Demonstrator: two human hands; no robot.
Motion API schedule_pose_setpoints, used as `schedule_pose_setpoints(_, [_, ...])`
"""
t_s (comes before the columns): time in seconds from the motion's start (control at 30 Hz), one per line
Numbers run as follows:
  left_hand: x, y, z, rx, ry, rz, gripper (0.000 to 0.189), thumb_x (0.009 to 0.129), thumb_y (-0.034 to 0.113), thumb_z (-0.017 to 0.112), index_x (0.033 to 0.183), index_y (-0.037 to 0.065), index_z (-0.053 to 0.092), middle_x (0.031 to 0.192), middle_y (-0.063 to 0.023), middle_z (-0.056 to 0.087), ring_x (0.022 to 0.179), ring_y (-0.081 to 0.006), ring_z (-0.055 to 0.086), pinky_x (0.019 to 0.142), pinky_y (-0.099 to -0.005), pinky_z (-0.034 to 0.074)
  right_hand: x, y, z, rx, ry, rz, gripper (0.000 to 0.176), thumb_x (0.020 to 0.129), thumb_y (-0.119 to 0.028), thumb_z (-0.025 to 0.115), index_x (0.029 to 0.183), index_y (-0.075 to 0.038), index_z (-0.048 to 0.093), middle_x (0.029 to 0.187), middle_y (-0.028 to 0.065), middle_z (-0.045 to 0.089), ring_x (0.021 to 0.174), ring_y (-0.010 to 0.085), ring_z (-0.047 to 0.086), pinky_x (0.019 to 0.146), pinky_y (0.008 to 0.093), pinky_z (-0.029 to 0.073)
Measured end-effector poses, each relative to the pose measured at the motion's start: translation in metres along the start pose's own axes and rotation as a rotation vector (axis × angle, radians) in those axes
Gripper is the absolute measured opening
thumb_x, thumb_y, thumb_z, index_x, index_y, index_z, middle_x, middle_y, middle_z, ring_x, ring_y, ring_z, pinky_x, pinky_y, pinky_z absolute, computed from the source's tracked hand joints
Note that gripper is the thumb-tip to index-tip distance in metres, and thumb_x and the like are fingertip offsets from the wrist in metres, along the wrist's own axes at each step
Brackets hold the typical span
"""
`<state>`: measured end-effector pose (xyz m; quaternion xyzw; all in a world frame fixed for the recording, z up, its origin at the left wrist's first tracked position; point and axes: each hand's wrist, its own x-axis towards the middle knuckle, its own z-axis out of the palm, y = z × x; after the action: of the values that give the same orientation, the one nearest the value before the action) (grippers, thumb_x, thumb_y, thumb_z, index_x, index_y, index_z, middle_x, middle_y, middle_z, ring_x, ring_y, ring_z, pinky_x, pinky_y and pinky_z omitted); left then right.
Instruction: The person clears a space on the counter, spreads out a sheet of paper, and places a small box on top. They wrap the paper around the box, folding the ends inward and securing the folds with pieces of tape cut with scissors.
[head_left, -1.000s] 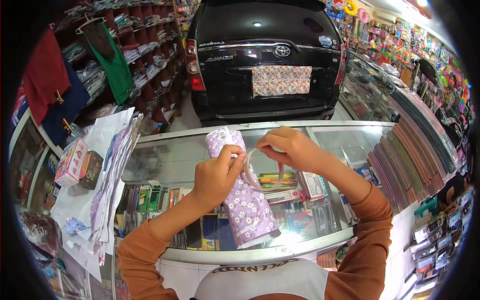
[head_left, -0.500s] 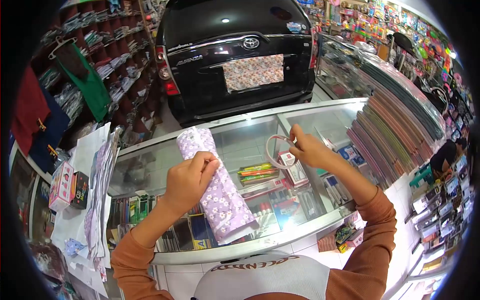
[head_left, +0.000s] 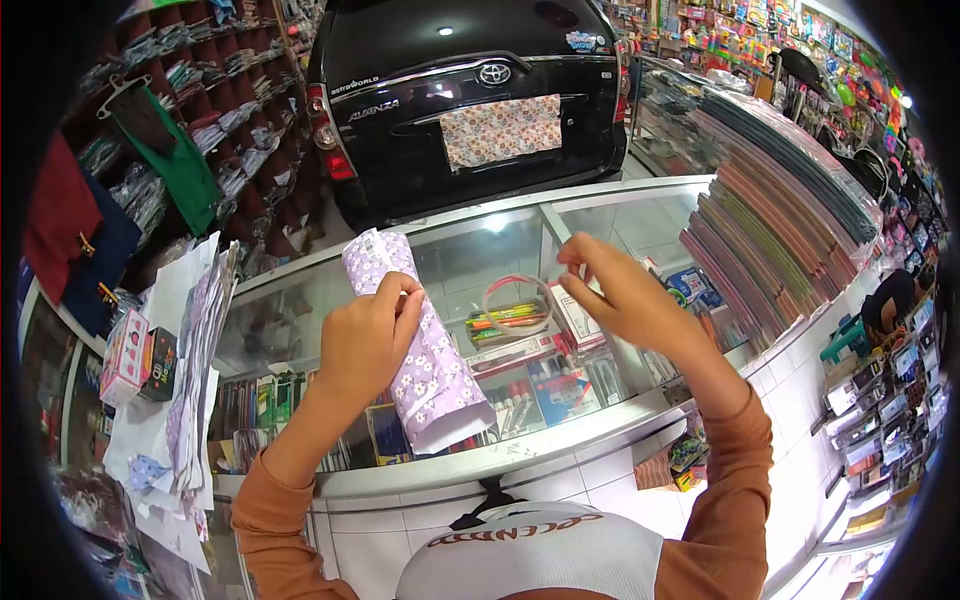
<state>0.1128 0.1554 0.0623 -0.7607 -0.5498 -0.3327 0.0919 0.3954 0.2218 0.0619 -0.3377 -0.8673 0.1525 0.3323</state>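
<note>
A roll of lilac paper with white flowers (head_left: 438, 375) lies slanted on the glass counter (head_left: 440, 250), a white label at its far end. Over its middle is my left hand (head_left: 360, 335), thumb pressed to curled fingers; I cannot tell what the pinch holds. To the right, a ring of clear tape (head_left: 488, 302) with a pinkish edge rests on the glass, out of my grasp. Just right of it hovers my right hand (head_left: 625, 295), thumb and fingers apart, nothing between them.
Under the glass are colourful pens (head_left: 505, 320) and boxed stationery. Tall stacks of books (head_left: 770, 230) stand at the counter's right end. Paper sheets (head_left: 185, 410) and small boxes (head_left: 125, 355) are on the left. A black car (head_left: 470, 150) is parked behind the counter.
My right hand has let go of the tape ring, now lying on the glass, and its fingers have spread. My left hand stays over the paper roll. The view has shifted slightly.
</note>
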Motion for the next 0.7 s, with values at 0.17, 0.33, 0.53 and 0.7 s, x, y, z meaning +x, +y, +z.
schedule_pose_setpoints(0.17, [-0.002,-0.001,0.003,-0.036,0.027,-0.047,0.015,0.092,0.022,0.058,0.093,0.007,0.059,0.066,-0.013,0.064,0.061,-0.0307,0.063,0.055,-0.0374,0.046,-0.057,-0.093,-0.033,1.009,0.081,-0.442,0.031,0.094,-0.03,0.051,0.106,-0.003,0.058,0.1,0.0109,0.059,0.086,0.0214,0.056,0.069,0.0292,0.044])
schedule_pose_setpoints(0.33, [-0.006,-0.002,0.004,-0.021,0.045,-0.049,0.015,0.091,0.023,0.059,0.092,0.007,0.06,0.067,-0.0137,0.065,0.062,-0.0315,0.063,0.054,-0.0375,0.045,-0.124,-0.133,-0.072,1.173,-0.032,-0.665,0.013,0.09,-0.026,0.061,0.095,-0.016,0.066,0.095,0.0003,0.055,0.091,0.0192,0.048,0.079,0.0372,0.039])
schedule_pose_setpoints(0.53, [-0.006,-0.004,0.004,0.008,0.091,0.021,0.011,0.09,0.021,0.059,0.09,0.01,0.058,0.068,-0.0082,0.067,0.059,-0.0274,0.065,0.052,-0.0384,0.049,-0.172,-0.158,-0.079,1.212,0.148,-0.834,0.004,0.083,-0.01,0.064,0.086,-0.012,0.064,0.089,0.0005,0.057,0.086,0.0171,0.051,0.066,0.0357,0.037])
schedule_pose_setpoints(0.7, [-0.009,-0.004,0.004,0.016,0.105,0.02,0.01,0.09,0.02,0.06,0.091,0.01,0.059,0.068,-0.007,0.068,0.059,-0.0258,0.066,0.051,-0.037,0.049,-0.185,-0.162,-0.076,1.208,0.498,-0.977,0.007,0.078,-0.001,0.063,0.08,-0.007,0.061,0.086,0.0023,0.056,0.082,0.0139,0.052,0.06,0.0326,0.036])
